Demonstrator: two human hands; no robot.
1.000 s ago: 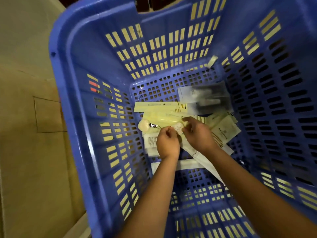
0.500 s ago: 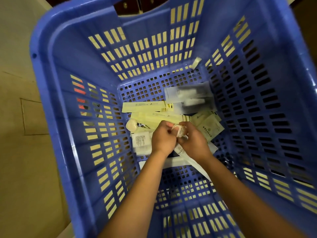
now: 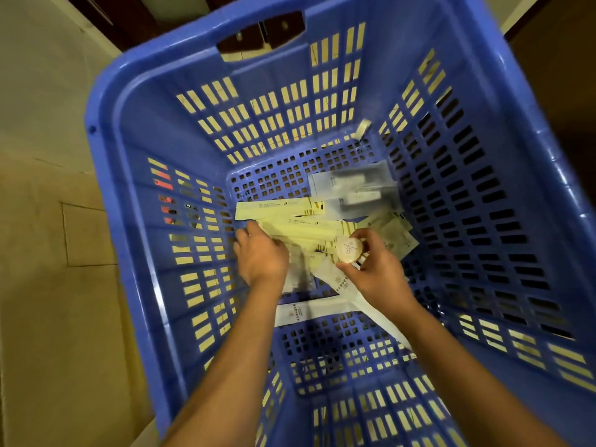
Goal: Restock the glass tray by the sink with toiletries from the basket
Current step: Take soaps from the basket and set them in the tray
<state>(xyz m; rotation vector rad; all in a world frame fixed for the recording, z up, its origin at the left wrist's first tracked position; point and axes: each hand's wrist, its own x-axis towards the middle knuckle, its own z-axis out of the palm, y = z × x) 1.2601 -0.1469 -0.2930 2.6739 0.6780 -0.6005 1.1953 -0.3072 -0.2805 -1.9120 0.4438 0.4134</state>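
Deep in the blue basket (image 3: 135,221), my right hand (image 3: 374,269) pinching a round soap (image 3: 350,250), left hand (image 3: 261,256) curled, fingers down on yellow sachets (image 3: 290,225)

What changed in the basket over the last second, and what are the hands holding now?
The hands have parted. The right hand now holds a small round cream-coloured item lifted off the pile; the left hand moved left onto the yellow packets, its grip not visible. The blue basket and the grey sachets lie as before.

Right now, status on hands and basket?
Right hand holding small round cream soap. Left hand down on yellow sachets in blue plastic basket. Nothing blocking.
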